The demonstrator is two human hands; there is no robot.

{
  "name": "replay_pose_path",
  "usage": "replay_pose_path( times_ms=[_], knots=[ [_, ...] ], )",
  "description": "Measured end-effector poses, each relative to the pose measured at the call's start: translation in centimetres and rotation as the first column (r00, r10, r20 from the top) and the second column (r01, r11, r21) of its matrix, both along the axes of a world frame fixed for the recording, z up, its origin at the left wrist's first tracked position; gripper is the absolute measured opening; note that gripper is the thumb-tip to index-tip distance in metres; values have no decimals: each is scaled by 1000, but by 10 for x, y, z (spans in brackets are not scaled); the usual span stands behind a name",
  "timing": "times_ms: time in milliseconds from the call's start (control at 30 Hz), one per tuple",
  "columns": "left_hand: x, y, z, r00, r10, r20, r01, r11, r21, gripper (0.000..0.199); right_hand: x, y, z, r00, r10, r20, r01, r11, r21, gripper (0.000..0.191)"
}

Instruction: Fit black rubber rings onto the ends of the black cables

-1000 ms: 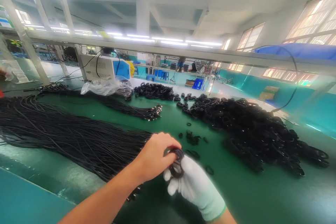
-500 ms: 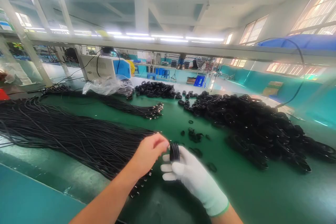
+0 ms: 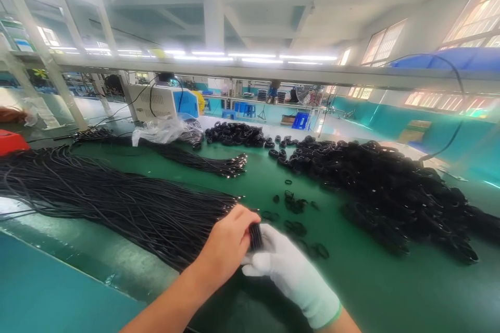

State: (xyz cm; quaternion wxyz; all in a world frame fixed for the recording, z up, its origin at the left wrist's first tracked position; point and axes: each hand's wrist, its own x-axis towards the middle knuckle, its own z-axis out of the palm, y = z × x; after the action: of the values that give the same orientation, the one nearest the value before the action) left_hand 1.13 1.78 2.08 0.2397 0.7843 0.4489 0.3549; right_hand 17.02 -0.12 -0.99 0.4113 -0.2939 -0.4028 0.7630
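A small coil of black cable [image 3: 255, 236] is between my two hands, above the green tabletop. My left hand [image 3: 230, 237], bare, has its fingers closed round the coil's upper left side. My right hand [image 3: 279, 260], in a white glove, grips the coil from the right and below, thumb in front. Left of the hands spreads a wide bundle of long black cables [image 3: 128, 208], its metal-tipped ends close to my left hand. Several loose black rings [image 3: 296, 203] lie on the table just beyond my right hand.
A large heap of black coils [image 3: 375, 182] covers the right side, with a smaller pile [image 3: 234, 134] at the back. Another cable bundle [image 3: 195, 160] lies behind the wide one. Clear plastic bag [image 3: 162, 130], white-blue machine [image 3: 156, 101] and red object [image 3: 11, 142] stand farther back left.
My left hand has closed over the coil, where before only its fingertips were at the coil's edge. The gloved fingers have curled in more. The view has shifted slightly.
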Motion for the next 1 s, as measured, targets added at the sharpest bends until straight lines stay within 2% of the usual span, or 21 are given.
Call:
replay_pose_path(
  times_ms=[100,167,233,367,467,533,600,700,733,800,900,1000],
  knots=[
    [3,1,-11,998,24,-57,-17,994,111,35,-5,0,-5,998,13,-53,-12,1000,23,55],
    [6,3,-16,998,61,-8,-60,992,107,35,-6,-1,-8,993,31,-112,-28,999,28,56],
    [8,5,-14,996,84,31,-86,994,73,35,-5,-1,-10,989,39,-140,-36,999,22,53],
    [8,10,11,998,58,30,-57,998,-21,21,4,2,-13,953,133,-272,-134,991,18,45],
    [3,14,32,990,79,115,-70,994,-85,19,12,4,-12,915,174,-363,-189,982,-7,56],
    [-6,17,37,981,140,138,-127,987,-95,22,19,6,-8,922,146,-359,-159,987,-5,58],
    [-23,20,33,975,203,90,-196,978,-78,25,32,10,1,940,48,-337,-49,999,4,49],
    [-59,30,9,940,329,-94,-332,943,-22,33,66,15,18,930,-171,-324,179,984,-7,32],
    [-70,34,0,918,361,-162,-371,928,-34,34,78,15,23,919,-220,-328,227,974,-14,28],
    [-82,37,-14,895,386,-222,-409,910,-69,35,98,13,29,916,-237,-324,237,971,-40,25],
    [-67,28,-19,932,297,-207,-322,941,-103,31,102,8,26,937,-173,-302,144,983,-116,30],
    [-28,15,-7,981,135,-138,-144,987,-64,23,80,4,13,954,-135,-268,85,978,-190,35]
  ],
)
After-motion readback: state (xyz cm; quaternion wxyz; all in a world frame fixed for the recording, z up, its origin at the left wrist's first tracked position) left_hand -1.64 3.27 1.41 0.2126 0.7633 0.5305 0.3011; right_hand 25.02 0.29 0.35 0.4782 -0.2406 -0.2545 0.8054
